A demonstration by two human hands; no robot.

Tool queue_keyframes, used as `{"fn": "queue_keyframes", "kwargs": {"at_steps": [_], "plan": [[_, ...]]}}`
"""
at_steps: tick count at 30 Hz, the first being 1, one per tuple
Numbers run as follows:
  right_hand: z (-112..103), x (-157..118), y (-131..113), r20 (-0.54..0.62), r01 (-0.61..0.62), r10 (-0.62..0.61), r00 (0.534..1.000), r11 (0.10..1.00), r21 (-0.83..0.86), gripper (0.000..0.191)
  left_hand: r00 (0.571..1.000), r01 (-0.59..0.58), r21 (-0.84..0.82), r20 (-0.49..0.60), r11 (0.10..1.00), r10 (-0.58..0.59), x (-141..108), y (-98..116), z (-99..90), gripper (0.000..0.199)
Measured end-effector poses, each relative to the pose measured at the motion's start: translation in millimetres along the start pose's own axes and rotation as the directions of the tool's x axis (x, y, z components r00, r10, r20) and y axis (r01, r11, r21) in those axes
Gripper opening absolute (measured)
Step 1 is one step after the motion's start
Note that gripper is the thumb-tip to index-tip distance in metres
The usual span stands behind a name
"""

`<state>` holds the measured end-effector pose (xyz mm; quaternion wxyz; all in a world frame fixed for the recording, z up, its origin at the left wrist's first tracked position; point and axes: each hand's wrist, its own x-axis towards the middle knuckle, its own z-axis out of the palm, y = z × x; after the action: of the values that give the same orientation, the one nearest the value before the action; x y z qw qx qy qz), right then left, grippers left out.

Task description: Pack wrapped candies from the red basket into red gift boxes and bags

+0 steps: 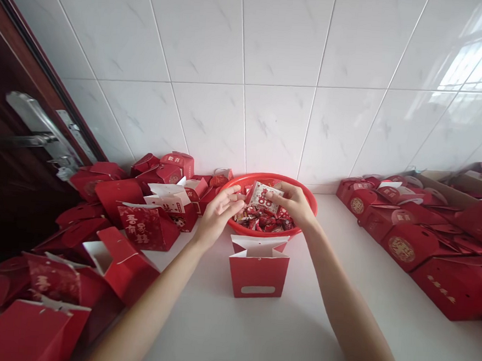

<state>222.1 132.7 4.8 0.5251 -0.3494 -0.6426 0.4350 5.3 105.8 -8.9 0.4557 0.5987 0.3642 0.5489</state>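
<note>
Fingers of the right hand are pinched on a small, nearly square white packet with red print, the thumb lying across its face. Fingers of the left hand are loosely curled and apart from the thumb, towards nine o'clock of the packet; whether their tips touch anything I cannot tell.

That packet is held over a round red plastic basket with perforated walls, above a heap of small candies in shiny red wrappers. It has no clear long axis; its upper edge slopes slightly, from between nine and ten o'clock towards between three and four.

At six o'clock from the pinching fingers stands an upright red paper carton with a white lining and a pale rounded panel. Its top gapes, the mouth running nine to three. From that mouth the left hand lies towards ten o'clock and the right between one and two, neither plainly nearer.

More red paper cartons sit on the white tabletop, towards nine o'clock and three o'clock.
</note>
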Motion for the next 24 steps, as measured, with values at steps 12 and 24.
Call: {"fn": "queue_keyframes", "kwargs": {"at_steps": [12, 24], "plan": [[-1, 1, 2, 0.001, -0.038, 0.038, 0.999, 0.999, 0.012, 0.044, 0.999, 0.032, 0.061, 0.033, 0.998, -0.034, 30, -19, 8.6, 0.044], [11, 5, 23, -0.082, -0.071, 0.096, 0.992, 0.961, 0.266, 0.039, 0.996, 0.082, 0.098, 0.030, 0.992, -0.085, 37, -26, 5.6, 0.046]]}}
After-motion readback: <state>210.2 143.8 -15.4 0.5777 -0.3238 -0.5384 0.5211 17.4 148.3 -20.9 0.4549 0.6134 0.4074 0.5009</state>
